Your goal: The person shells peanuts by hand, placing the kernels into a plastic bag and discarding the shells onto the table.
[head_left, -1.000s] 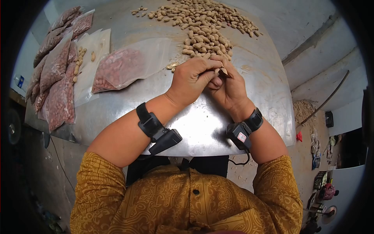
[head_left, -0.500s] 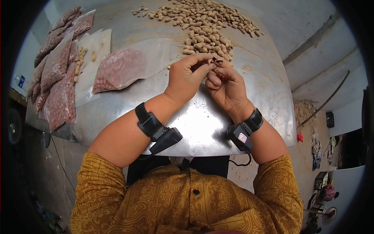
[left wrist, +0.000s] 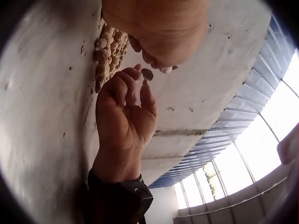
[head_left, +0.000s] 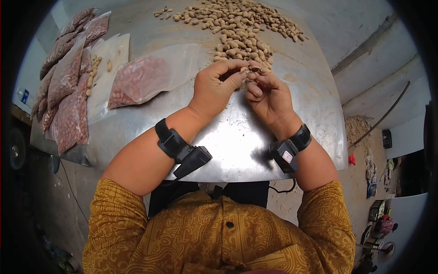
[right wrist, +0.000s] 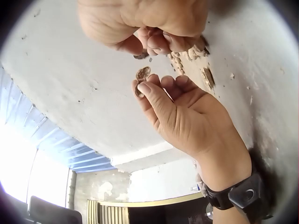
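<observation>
Above the metal table, my left hand (head_left: 211, 90) pinches an opened peanut shell (right wrist: 143, 73) between thumb and forefinger; its hollow inside shows in the right wrist view. Close beside it, my right hand (head_left: 273, 101) pinches a small dark piece (left wrist: 147, 74) at its fingertips, which looks like the other part of the shell. The right hand's remaining fingers curl in toward the palm. Just beyond both hands lies a heap of unshelled peanuts (head_left: 235, 34), partly hidden by the fingers.
A clear bag of pink peanut kernels (head_left: 141, 80) lies on the metal table (head_left: 310, 114), left of the hands. Several more filled bags (head_left: 68, 109) are piled at the far left. A few peanuts (head_left: 93, 71) rest on a flat pale bag (head_left: 116, 50).
The hands, earlier close together over a peanut, have drawn slightly apart. The shell has been opened, and each hand now pinches a piece.
</observation>
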